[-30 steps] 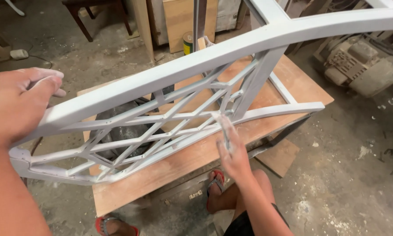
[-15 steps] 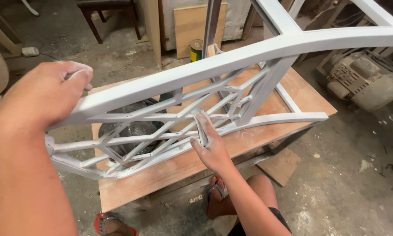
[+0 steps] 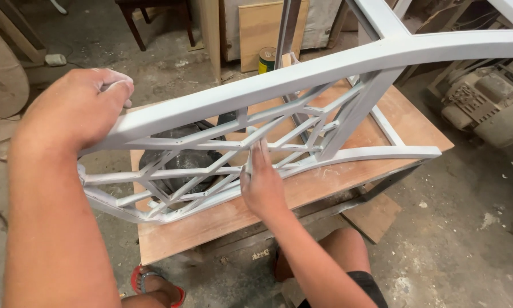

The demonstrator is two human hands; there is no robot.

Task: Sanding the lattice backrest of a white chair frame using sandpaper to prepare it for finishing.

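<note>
Both hands working on a white-primed lattice chair frame (image 3: 256,122) that is lying tilted across a plywood board (image 3: 336,182).

Nearest the camera, the left hand (image 3: 76,108) is wrapping shut around the frame's top rail at its left end, forearm filling the lower left of view; the right hand (image 3: 262,185) is pressing flat, fingers together, against a lattice bar low in the frame, and whether it is pinching anything there cannot be told. A red sandal (image 3: 153,282) is showing under the board's near edge. Behind the lattice, a dark round object (image 3: 179,154) is partly blocked by the bars. Farther off, a small tin can (image 3: 266,59) is standing on the floor and a grey motor (image 3: 484,102) is sitting at right. Against the earlier frame, the right hand is sitting slightly lower on the lattice; the left grip is holding unchanged.
</note>
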